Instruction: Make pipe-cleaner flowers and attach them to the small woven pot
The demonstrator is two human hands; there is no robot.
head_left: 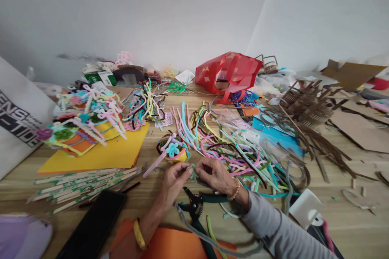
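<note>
Between my two hands is a small green pipe-cleaner piece, bent into a little looped shape. My left hand pinches it from the left side with thumb and forefinger. From the right, the fingertips of my right hand also close on it. Just beyond them stands a small basket decorated with a blue pipe-cleaner flower and pink strands. Pliers with dark green handles lie open on the table below my hands. A grey pipe cleaner curves across the front, over orange sheets.
Loose coloured pipe cleaners spread to the right. Finished flower pieces sit on yellow card at left. A black phone and paper-wrapped sticks lie at front left. Behind are a red bag and brown woven baskets.
</note>
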